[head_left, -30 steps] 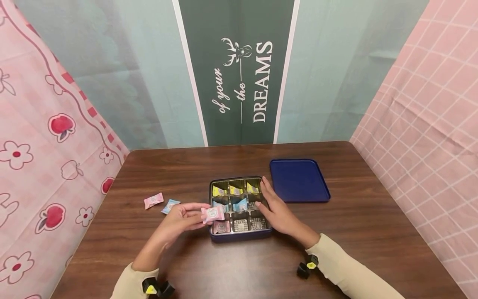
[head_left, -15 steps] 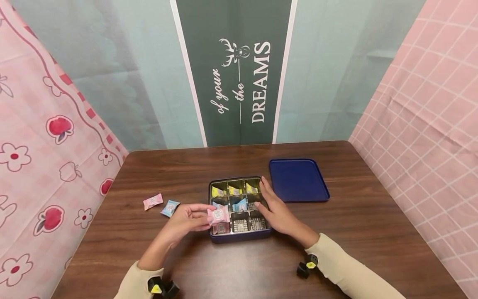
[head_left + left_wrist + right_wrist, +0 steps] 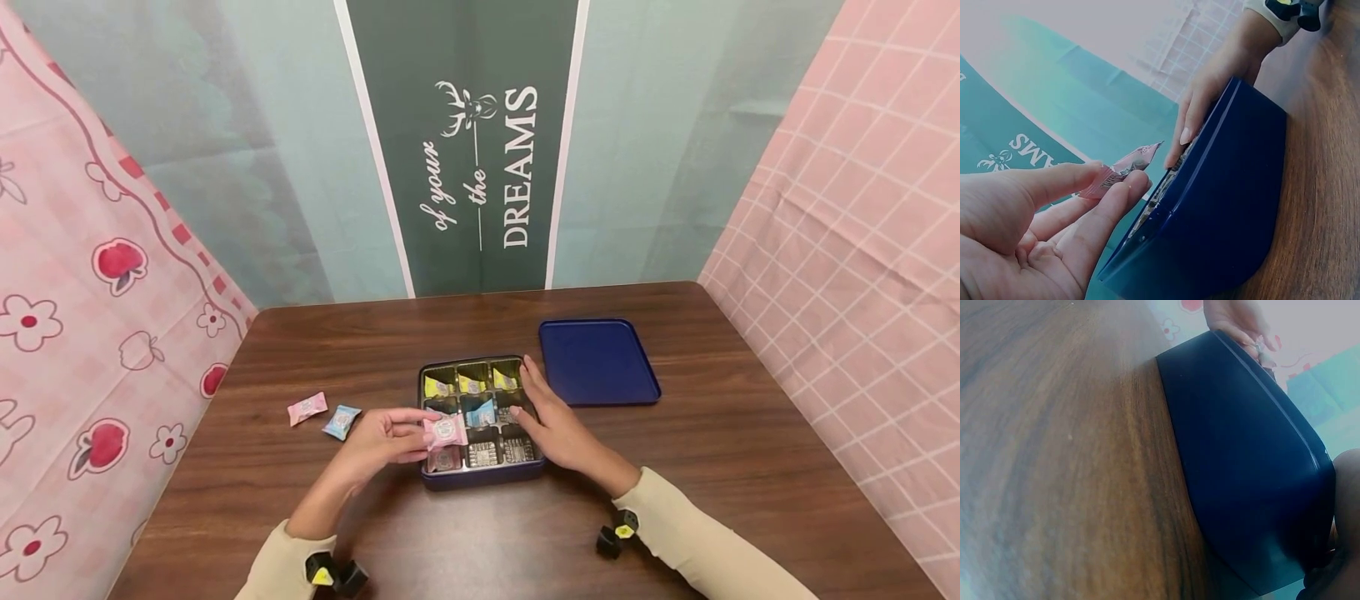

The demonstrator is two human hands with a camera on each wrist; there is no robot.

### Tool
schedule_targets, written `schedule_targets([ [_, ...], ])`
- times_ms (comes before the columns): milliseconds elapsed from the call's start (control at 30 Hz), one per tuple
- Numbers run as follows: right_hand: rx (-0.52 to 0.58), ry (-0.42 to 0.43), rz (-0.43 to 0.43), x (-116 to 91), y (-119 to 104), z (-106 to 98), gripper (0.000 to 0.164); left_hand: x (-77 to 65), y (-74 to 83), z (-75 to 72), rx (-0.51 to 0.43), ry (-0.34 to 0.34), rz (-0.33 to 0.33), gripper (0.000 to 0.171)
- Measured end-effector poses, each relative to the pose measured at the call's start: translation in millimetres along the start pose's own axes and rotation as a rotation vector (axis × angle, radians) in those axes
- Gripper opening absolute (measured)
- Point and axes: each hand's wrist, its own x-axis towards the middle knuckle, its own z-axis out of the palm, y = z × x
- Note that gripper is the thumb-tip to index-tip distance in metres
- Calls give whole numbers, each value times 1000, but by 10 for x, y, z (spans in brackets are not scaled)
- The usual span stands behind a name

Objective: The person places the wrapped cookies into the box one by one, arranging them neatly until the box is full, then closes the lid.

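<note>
My left hand [image 3: 382, 440] pinches a pink wrapped candy [image 3: 446, 432] between thumb and fingers, above the left side of a divided blue tin [image 3: 483, 477]. The left wrist view shows the candy [image 3: 1124, 170] tilted, over the tin's rim. My right hand [image 3: 558, 423] rests with straight fingers along the tin's right edge, its thumb reaching over the right middle compartment. Yellow candies [image 3: 472, 383] lie in the back row. A blue candy [image 3: 480, 413] sits in the centre compartment; another, at middle left, is partly hidden by my left hand. Another pink candy [image 3: 444, 459] lies at front left.
On the table [image 3: 480, 542], left of the tin, lie a loose pink candy [image 3: 307, 407] and a loose blue candy [image 3: 342, 422]. A flat blue lid [image 3: 600, 361] lies behind and right of the tin. Printed cloths hang at the back and both sides.
My left hand has moved slightly right with the pink candy, further over the tin's left compartments. My right hand stays at the tin's right edge.
</note>
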Motion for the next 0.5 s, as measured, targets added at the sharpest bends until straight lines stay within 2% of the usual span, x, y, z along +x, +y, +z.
schedule_targets([
  [500,1,-1,4,1,-2,9,72,88,43,58,43,-25,-10,39],
])
